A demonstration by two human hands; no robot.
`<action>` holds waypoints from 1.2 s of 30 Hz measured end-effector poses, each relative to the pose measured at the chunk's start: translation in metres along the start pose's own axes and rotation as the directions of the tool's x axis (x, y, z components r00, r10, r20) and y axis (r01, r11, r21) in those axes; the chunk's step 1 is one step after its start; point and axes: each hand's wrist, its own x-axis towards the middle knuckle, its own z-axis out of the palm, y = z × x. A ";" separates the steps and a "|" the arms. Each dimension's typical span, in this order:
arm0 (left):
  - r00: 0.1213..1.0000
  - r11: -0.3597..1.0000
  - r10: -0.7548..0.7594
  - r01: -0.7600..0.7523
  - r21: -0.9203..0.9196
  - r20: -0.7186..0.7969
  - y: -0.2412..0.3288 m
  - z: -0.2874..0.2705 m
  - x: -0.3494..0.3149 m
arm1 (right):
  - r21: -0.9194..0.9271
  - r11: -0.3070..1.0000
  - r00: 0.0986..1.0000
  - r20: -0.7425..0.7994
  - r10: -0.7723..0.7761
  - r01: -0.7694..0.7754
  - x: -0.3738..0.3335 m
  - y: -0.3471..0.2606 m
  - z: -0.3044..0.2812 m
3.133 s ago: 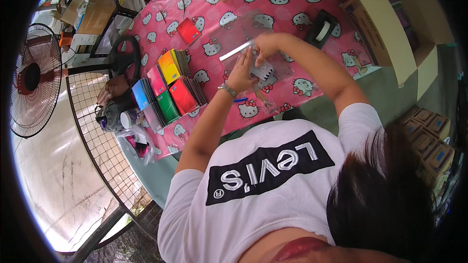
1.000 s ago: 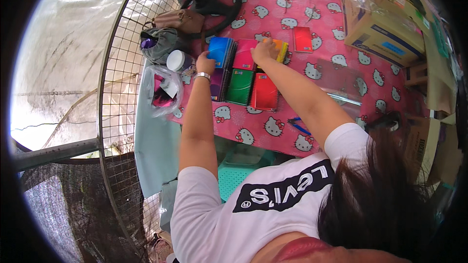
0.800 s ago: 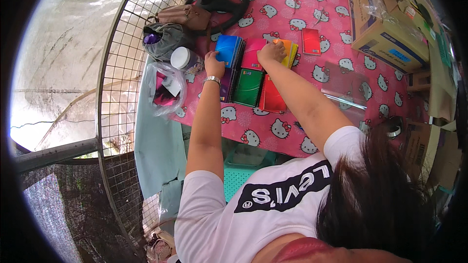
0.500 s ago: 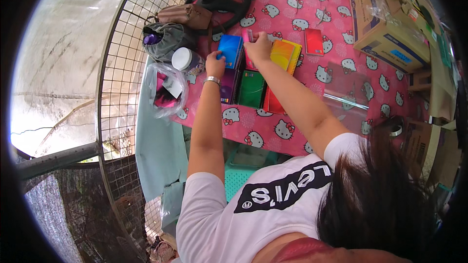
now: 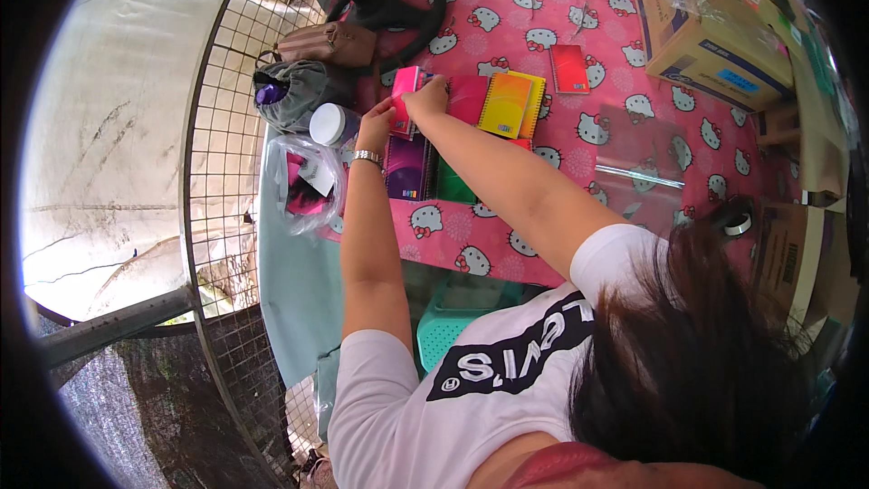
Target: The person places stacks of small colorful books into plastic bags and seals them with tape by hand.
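A small pink notebook (image 5: 405,91) lies at the left end of a group of spiral notebooks, over the place of a blue one, which it hides. My right hand (image 5: 428,100) grips it by its right side. At its left edge the fingers of my left hand (image 5: 375,124) pinch it. Below sits a purple notebook (image 5: 405,170), with a green notebook (image 5: 455,183) partly under my right forearm. Another pink notebook (image 5: 469,98) is just right of my right hand. Beyond that, a yellow-orange notebook (image 5: 507,104) overlaps a second yellow one.
A red notebook (image 5: 570,69) lies apart on the pink patterned tablecloth (image 5: 520,27). Left of my hands are a white-lidded jar (image 5: 331,124), a plastic bag (image 5: 306,183), a grey pouch (image 5: 312,86) and a brown bag (image 5: 330,43). A steering wheel (image 5: 434,14) and a cardboard box (image 5: 715,45) stand farther off.
My right hand has moved left with the pink notebook, bringing it over the blue one. My left hand has gone from the blue notebook to the pink one's edge. The whole view has shifted slightly.
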 end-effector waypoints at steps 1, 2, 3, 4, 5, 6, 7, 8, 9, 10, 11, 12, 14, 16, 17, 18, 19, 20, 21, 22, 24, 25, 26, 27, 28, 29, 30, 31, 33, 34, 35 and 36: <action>1.000 1.000 -0.007 0.008 -0.006 0.022 0.006 0.006 0.000 | 0.051 0.995 0.997 0.009 -0.081 0.081 0.007 -0.002 -0.006; 0.999 0.995 0.034 -0.034 -0.089 0.004 0.009 0.008 -0.003 | 0.101 0.983 0.987 0.026 -0.159 0.156 0.008 -0.006 -0.011; 0.996 0.974 0.068 -0.054 -0.218 0.058 0.015 0.009 -0.005 | 0.152 0.961 0.971 0.034 -0.238 0.230 0.009 -0.010 -0.018; 0.988 0.937 0.107 -0.063 -0.344 0.112 0.023 0.011 -0.007 | 0.238 0.900 0.913 0.099 -0.396 0.365 0.015 -0.016 -0.028; 0.980 0.880 0.140 -0.056 -0.471 0.144 0.028 0.009 -0.020 | 0.350 0.879 0.854 0.291 -0.430 0.323 0.012 -0.018 -0.039; 0.971 0.859 0.105 0.020 -0.512 0.215 0.034 0.003 -0.046 | 0.447 0.859 0.750 0.471 -0.465 0.252 0.007 -0.022 -0.056; 0.970 0.857 0.133 -0.009 -0.515 0.204 0.033 0.003 -0.070 | 0.534 0.831 0.603 0.613 -0.510 0.160 0.002 -0.025 -0.076; 0.966 0.858 0.161 -0.036 -0.513 0.201 0.030 0.012 -0.092 | 0.398 0.797 0.656 0.457 -0.601 0.454 0.007 -0.015 -0.097; 0.962 0.858 0.190 -0.065 -0.510 0.196 0.025 0.020 -0.115 | 0.191 0.704 0.642 0.300 -0.705 0.684 0.013 -0.003 -0.120; 0.980 0.797 0.063 0.064 -0.600 0.188 0.007 0.024 -0.136 | -0.105 0.860 0.856 0.219 -0.469 0.499 0.016 0.011 -0.145; 0.976 0.707 -0.063 0.190 -0.681 0.207 -0.016 0.034 -0.150 | -0.367 0.906 0.976 0.039 -0.214 0.213 0.021 0.025 -0.171; 0.979 0.629 -0.027 0.175 -0.757 0.203 -0.031 0.057 -0.162 | -0.503 0.848 0.970 -0.073 -0.233 0.166 0.034 0.056 -0.183; 0.970 0.477 -0.012 0.220 -0.851 0.244 -0.045 0.098 -0.194 | -0.580 0.808 0.966 -0.132 -0.220 0.105 0.057 0.119 -0.192; 0.963 0.432 -0.074 0.266 -0.862 0.260 -0.060 0.115 -0.209 | -0.475 0.869 0.986 -0.011 -0.169 0.143 0.072 0.135 -0.195; 0.966 0.453 -0.147 0.257 -0.853 0.213 -0.082 0.109 -0.215 | -0.438 0.884 0.984 0.005 -0.178 0.162 0.071 0.130 -0.188; 0.959 0.472 -0.213 0.270 -0.839 0.188 -0.088 0.112 -0.221 | -0.409 0.898 0.984 0.002 -0.178 0.163 0.073 0.121 -0.192; 0.955 0.508 -0.241 0.275 -0.816 0.172 -0.088 0.115 -0.226 | -0.379 0.910 0.983 -0.014 -0.185 0.166 0.076 0.114 -0.198; 0.963 0.560 -0.239 0.241 -0.793 0.124 -0.083 0.119 -0.231 | -0.378 0.904 0.971 -0.046 -0.235 0.200 0.079 0.110 -0.201; 0.969 0.610 -0.234 0.207 -0.765 0.076 -0.080 0.123 -0.236 | -0.379 0.895 0.955 -0.079 -0.284 0.235 0.080 0.106 -0.202; 0.972 0.597 -0.227 0.192 -0.779 0.066 -0.084 0.123 -0.239 | -0.381 0.885 0.936 -0.112 -0.332 0.269 0.078 0.105 -0.204; 0.979 0.580 -0.196 0.155 -0.800 0.048 -0.084 0.120 -0.238 | -0.415 0.903 0.993 -0.002 -0.120 0.108 0.070 0.108 -0.200; 0.984 0.592 -0.172 0.134 -0.795 0.038 -0.086 0.121 -0.240 | -0.439 0.898 0.999 0.049 -0.008 0.029 0.065 0.111 -0.198; 0.988 0.602 -0.156 0.113 -0.790 0.023 -0.085 0.124 -0.246 | -0.457 0.889 0.998 0.058 0.007 0.020 0.056 0.105 -0.200; 0.990 0.612 -0.140 0.093 -0.786 0.008 -0.084 0.127 -0.251 | -0.477 0.879 0.999 0.040 -0.014 0.031 0.057 0.105 -0.197; 0.990 0.615 -0.140 0.092 -0.783 0.006 -0.083 0.130 -0.253 | -0.496 0.867 0.999 0.023 -0.035 0.042 0.060 0.101 -0.195; 0.990 0.620 -0.140 0.092 -0.779 0.006 -0.079 0.132 -0.255 | -0.513 0.857 0.998 0.006 -0.055 0.050 0.060 0.098 -0.192; 0.990 0.625 -0.140 0.092 -0.775 0.005 -0.077 0.133 -0.257 | -0.514 0.856 0.997 -0.010 -0.072 0.057 0.061 0.095 -0.191; 0.990 0.629 -0.140 0.083 -0.773 -0.008 -0.080 0.130 -0.259 | -0.482 0.870 0.992 -0.008 -0.124 0.105 0.060 0.094 -0.190; 0.990 0.627 -0.140 0.063 -0.777 -0.033 -0.089 0.127 -0.262 | -0.423 0.882 0.973 -0.007 -0.232 0.207 0.058 0.089 -0.189; 0.989 0.621 -0.144 0.069 -0.781 -0.028 -0.093 0.124 -0.261 | -0.460 0.877 0.990 0.085 -0.110 0.137 0.066 0.088 -0.187; 0.989 0.612 -0.149 0.090 -0.786 -0.003 -0.096 0.127 -0.257 | -0.501 0.858 0.993 0.035 -0.111 0.114 0.070 0.099 -0.188; 0.989 0.608 -0.147 0.108 -0.786 0.022 -0.093 0.129 -0.254 | -0.532 0.842 0.993 -0.017 -0.117 0.091 0.072 0.106 -0.187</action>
